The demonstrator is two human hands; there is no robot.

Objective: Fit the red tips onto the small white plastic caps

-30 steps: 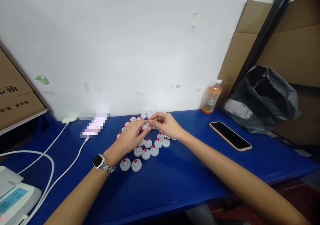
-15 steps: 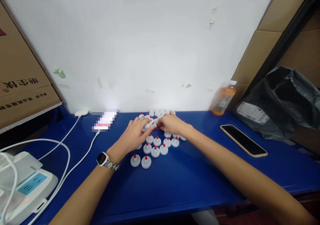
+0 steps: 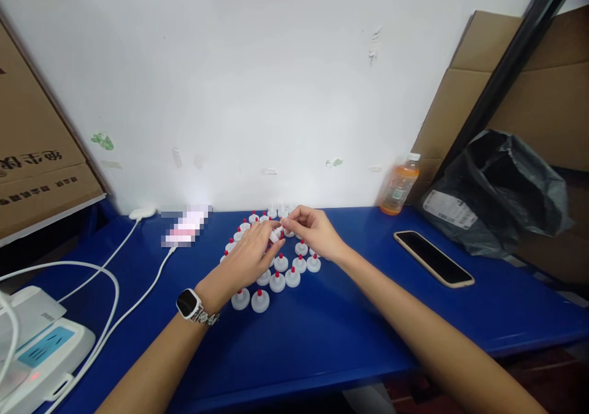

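Several small white caps with red tips [image 3: 277, 281] stand in rows on the blue table [image 3: 322, 334]. My left hand [image 3: 246, 258], with a watch on its wrist, hovers over the rows and pinches a white cap [image 3: 275, 236] at its fingertips. My right hand [image 3: 311, 231] meets it from the right, fingers pinched on the same small piece. A loose pile of plain white caps [image 3: 280, 210] lies behind the hands near the wall.
A phone [image 3: 433, 258] lies face up to the right. An orange drink bottle [image 3: 398, 184] stands by the wall, next to a black plastic bag [image 3: 497, 190] and cardboard. White cables [image 3: 115, 291] and a white device [image 3: 37, 352] sit at the left, under a cardboard box [image 3: 32, 156].
Both hands lifted slightly off the rows and hold the small cap a little higher between them. The camera view shifted a bit.
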